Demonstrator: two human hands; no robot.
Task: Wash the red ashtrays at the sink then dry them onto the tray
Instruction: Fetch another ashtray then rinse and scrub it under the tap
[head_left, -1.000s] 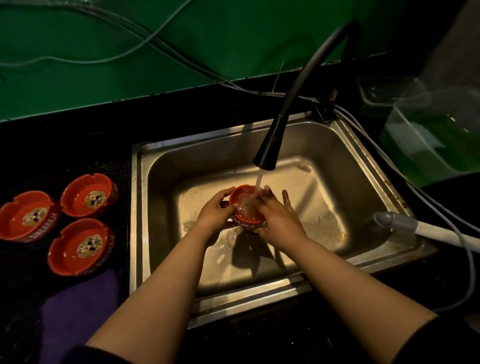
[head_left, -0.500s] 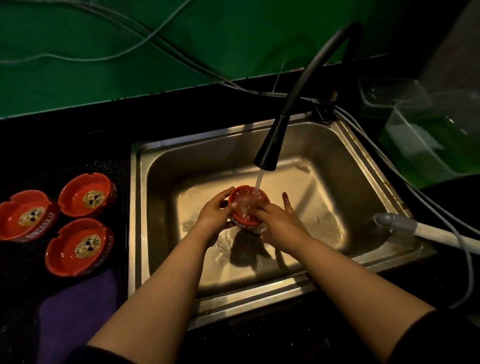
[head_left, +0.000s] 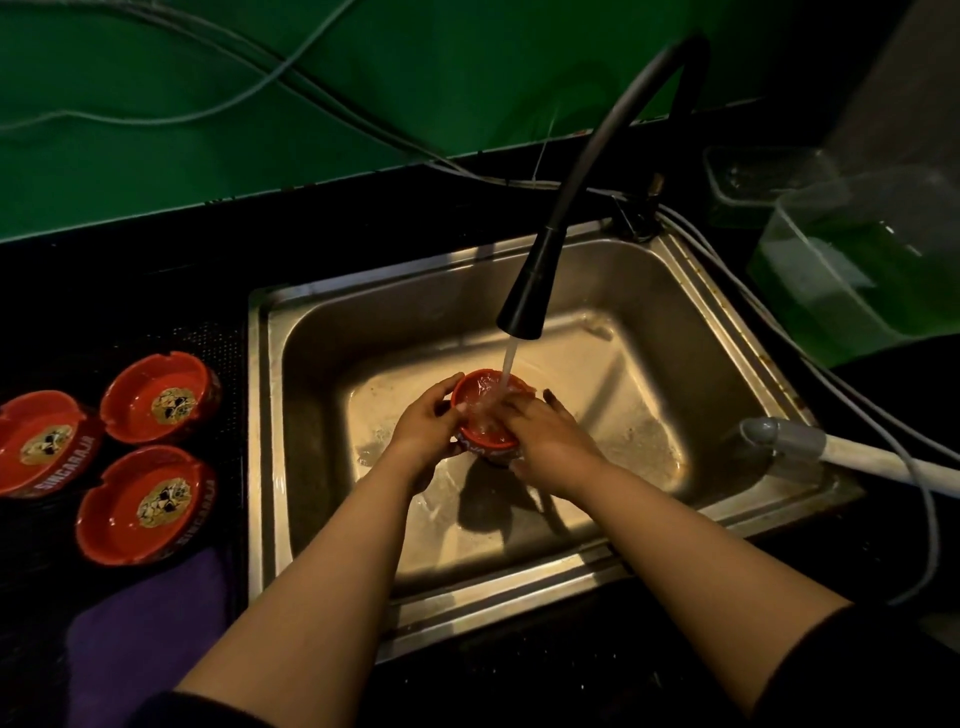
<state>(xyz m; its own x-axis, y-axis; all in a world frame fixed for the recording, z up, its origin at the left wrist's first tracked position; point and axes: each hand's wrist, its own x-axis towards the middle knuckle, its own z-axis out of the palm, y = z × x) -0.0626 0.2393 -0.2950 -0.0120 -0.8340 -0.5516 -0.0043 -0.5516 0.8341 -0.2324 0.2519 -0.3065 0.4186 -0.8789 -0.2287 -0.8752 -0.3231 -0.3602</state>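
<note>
Head view: left hand (head_left: 423, 434) and right hand (head_left: 545, 441) are gripping a red ashtray (head_left: 485, 415), water filling it, over the steel sink (head_left: 644, 291) beneath the running faucet (head_left: 524, 296); three ashtrays (head_left: 145, 499) are sitting left; a clear tub (head_left: 852, 260) is holding green liquid beyond.

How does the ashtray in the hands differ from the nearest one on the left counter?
The held ashtray is tilted over the sink under running water, gripped by the left hand and right hand; the counter ashtray lies flat, untouched. The counter one's centre emblem shows plainly; the held one's is hidden by water. Both are red, with white lettering on the side.
</note>
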